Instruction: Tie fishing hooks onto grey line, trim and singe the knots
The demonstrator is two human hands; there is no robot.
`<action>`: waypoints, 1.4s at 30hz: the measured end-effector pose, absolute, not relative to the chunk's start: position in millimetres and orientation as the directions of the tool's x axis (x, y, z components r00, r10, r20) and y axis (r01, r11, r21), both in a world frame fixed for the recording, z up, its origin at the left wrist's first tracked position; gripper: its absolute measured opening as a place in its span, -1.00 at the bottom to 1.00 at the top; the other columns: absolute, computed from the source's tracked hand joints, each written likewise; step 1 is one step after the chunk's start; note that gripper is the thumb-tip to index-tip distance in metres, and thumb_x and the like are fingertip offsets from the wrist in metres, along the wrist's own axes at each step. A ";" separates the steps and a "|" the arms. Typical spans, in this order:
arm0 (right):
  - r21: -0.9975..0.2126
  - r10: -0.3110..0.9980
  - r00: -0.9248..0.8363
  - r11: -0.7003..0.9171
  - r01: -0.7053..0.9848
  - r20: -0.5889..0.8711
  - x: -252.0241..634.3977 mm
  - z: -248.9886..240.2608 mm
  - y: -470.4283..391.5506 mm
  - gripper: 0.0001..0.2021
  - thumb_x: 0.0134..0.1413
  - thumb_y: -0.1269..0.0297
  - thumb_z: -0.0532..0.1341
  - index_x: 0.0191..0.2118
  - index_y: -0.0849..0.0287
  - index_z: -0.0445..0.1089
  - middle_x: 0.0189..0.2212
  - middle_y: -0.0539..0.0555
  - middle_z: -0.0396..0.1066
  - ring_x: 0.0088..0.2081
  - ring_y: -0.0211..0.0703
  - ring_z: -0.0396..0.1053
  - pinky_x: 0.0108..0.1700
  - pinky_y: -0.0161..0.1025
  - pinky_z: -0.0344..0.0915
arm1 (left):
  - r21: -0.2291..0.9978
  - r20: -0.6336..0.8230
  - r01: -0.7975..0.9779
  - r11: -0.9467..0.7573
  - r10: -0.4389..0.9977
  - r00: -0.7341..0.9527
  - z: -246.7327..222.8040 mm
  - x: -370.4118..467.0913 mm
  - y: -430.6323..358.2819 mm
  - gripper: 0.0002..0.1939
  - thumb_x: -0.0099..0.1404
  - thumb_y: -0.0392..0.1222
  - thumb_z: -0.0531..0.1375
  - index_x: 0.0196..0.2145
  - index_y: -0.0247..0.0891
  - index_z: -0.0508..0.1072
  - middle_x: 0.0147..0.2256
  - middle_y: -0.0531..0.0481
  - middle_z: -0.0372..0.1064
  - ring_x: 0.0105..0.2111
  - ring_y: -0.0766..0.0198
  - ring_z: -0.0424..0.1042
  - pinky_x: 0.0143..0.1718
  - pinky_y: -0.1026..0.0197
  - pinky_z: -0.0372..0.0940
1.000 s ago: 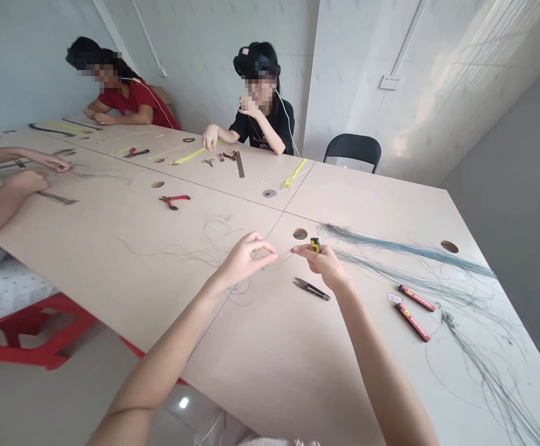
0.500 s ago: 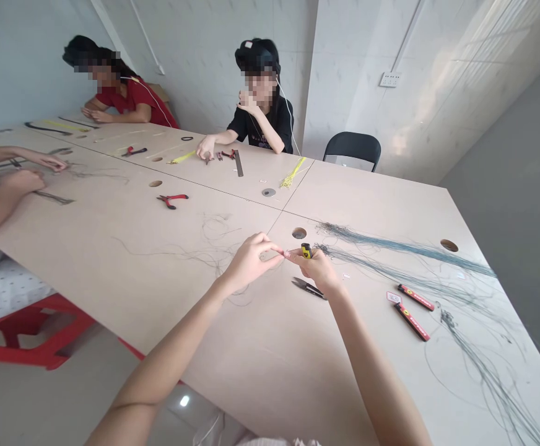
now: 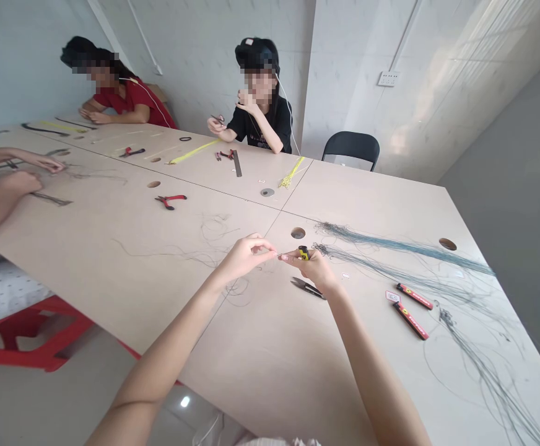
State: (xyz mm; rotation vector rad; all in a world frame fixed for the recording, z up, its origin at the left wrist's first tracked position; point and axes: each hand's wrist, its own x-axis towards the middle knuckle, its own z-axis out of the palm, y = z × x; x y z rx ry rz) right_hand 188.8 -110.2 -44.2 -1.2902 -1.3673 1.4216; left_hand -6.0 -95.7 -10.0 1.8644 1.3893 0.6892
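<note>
Over the middle of the table, my left hand [image 3: 246,257] pinches something too thin to make out, thumb and index fingertip together. Close to its right, my right hand [image 3: 314,266] has a yellow and black lighter [image 3: 303,253] tucked in its fingers, with thumb and index fingertip also pinched. A small gap parts the fingertips of the two hands. Thin loose threads [image 3: 177,253] spread on the table left of and behind my left hand. Dark thread snips [image 3: 308,288] lie just below my right hand.
Blue-green strands [image 3: 413,249] and grey strands [image 3: 479,365] lie at the right, near two red lighters [image 3: 410,321]. Red-handled pliers [image 3: 171,201] rest at the left centre. Two people sit across the table [image 3: 367,198]; another person's hands [image 3: 23,179] work at the left edge.
My left hand has moved slightly left, opening a small gap between the hands. The person opposite has raised a hand with a small tool from the table.
</note>
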 end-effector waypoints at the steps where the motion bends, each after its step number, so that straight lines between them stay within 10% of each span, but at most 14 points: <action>1: -0.984 0.972 -0.187 -0.122 0.128 -0.145 188.9 -45.4 -110.0 -0.55 -0.24 -0.16 0.40 -0.44 0.20 0.55 -0.61 -0.07 0.15 -0.51 -0.31 -0.02 -0.43 -0.25 -0.07 | 0.782 -0.008 0.599 -0.170 0.959 0.283 -9.3 -7.5 -95.8 -0.77 0.21 0.02 0.24 -0.39 -0.17 0.58 -0.33 -0.01 0.33 -0.31 0.23 0.28 -0.21 0.16 0.24; 17: -0.947 0.994 -0.105 0.047 0.318 0.014 183.4 -43.3 -113.2 -0.76 -0.02 0.09 0.27 -0.29 0.10 0.56 -0.26 0.05 0.42 -0.30 -0.14 0.30 -0.21 -0.22 0.18 | 0.702 -0.037 0.678 -0.219 0.939 0.342 -13.0 -8.0 -97.3 -0.72 0.33 0.02 0.12 -0.33 -0.19 0.53 -0.23 -0.04 0.37 -0.30 0.22 0.35 -0.26 0.19 0.27; 42: -0.966 0.986 -0.061 0.165 0.198 0.156 183.7 -41.2 -112.5 -0.70 0.12 0.01 0.21 -0.32 0.13 0.55 -0.40 0.03 0.31 -0.31 -0.16 0.25 -0.24 -0.25 0.18 | 0.710 0.026 0.603 -0.363 0.870 0.493 -4.8 1.7 -94.8 -0.78 0.27 0.00 0.17 -0.32 -0.21 0.45 -0.38 0.06 0.24 -0.40 0.31 0.23 -0.35 0.24 0.20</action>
